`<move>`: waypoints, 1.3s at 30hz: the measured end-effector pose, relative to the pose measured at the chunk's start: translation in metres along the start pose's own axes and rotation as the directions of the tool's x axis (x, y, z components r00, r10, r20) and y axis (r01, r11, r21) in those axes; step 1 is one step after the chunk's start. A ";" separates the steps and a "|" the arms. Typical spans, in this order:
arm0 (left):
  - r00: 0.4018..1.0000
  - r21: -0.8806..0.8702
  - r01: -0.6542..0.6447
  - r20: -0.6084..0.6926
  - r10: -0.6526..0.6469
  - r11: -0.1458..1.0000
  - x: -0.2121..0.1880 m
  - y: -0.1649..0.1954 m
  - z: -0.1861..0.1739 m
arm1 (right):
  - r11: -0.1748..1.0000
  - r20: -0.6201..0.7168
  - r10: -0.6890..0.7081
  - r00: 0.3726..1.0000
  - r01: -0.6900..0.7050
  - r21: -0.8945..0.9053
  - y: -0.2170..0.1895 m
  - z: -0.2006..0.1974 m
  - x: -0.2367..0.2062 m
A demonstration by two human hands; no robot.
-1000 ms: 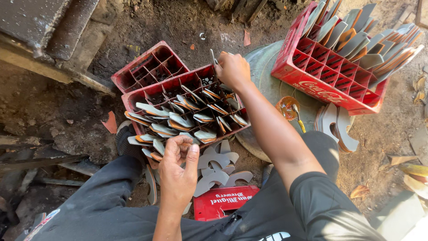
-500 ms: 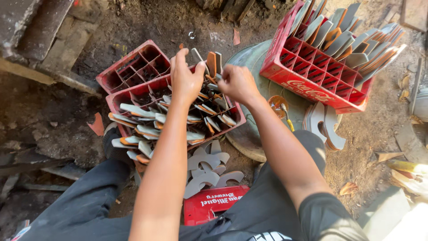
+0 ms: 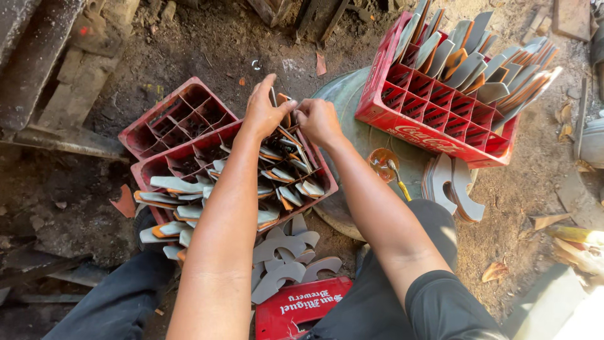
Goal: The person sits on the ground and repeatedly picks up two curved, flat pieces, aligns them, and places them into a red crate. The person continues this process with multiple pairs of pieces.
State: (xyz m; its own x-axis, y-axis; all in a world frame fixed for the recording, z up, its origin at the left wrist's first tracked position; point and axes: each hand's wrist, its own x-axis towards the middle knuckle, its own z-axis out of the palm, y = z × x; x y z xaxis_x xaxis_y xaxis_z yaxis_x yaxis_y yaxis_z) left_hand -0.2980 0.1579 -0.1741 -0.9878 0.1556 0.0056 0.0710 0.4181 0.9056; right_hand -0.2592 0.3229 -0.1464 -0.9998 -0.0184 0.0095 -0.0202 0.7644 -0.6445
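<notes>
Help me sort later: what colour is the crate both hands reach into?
Red, a divided plastic crate, clearest in the head view.

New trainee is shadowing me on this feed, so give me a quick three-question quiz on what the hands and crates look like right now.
1. True or false: both hands meet over the far end of the near red crate.
2. Which crate has flat metal pieces standing upright in its cells? A) the empty crate at the left B) the crate at upper right C) neither
3. What lies on the ground between the person's legs, short of the near crate?

Key
1. True: the left hand and right hand are together there, at the metal pieces in it.
2. B, the upper right crate; the left crate is empty.
3. A loose pile of grey curved blanks.
</notes>
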 end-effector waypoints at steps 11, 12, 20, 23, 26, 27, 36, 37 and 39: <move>0.999 0.004 0.034 0.030 -0.034 0.999 -0.002 0.011 0.003 | 0.970 0.000 0.000 1.000 0.000 0.244 0.011 0.011 -0.008; 0.999 0.027 0.033 0.031 -0.034 0.999 -0.002 0.015 0.003 | 0.980 0.040 -0.003 0.999 -0.005 0.198 0.012 0.012 -0.009; 0.979 -0.257 0.202 0.036 -0.200 0.945 0.035 0.058 -0.067 | 0.890 -0.095 -0.223 0.970 0.242 0.385 -0.010 -0.009 0.006; 0.955 -0.631 0.296 0.197 -0.220 0.717 0.037 0.073 -0.093 | 0.743 0.118 -0.126 0.985 0.015 0.669 -0.032 -0.037 0.010; 0.968 -0.570 0.245 0.184 -0.169 0.784 0.016 0.087 -0.102 | 0.676 0.168 -0.140 0.976 -0.029 0.736 -0.056 -0.060 -0.003; 0.968 -0.543 0.251 0.153 -0.199 0.801 0.007 0.091 -0.102 | 0.668 0.140 -0.128 0.982 -0.019 0.744 -0.064 -0.064 -0.011; 0.985 -0.954 -0.034 -0.082 -0.150 0.299 -0.098 0.106 -0.075 | 0.529 0.024 0.051 0.998 -0.047 0.848 -0.109 -0.076 -0.130; 0.983 -0.965 -0.032 -0.078 -0.169 0.262 -0.108 0.108 -0.070 | 0.491 0.016 0.063 0.998 -0.045 0.870 -0.113 -0.077 -0.139; 0.966 -0.983 0.023 -0.025 -0.256 0.182 -0.127 0.108 -0.067 | 0.487 0.011 0.029 1.000 -0.024 0.873 -0.116 -0.079 -0.162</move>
State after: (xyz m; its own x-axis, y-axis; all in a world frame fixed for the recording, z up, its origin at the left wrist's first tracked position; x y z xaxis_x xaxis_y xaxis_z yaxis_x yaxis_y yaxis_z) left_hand -0.1741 0.1235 -0.0482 -0.9762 0.0212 -0.2160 -0.1462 -0.8000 0.5820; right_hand -0.0954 0.2882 -0.0125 -0.9998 -0.0029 -0.0178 0.0180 -0.1899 -0.9816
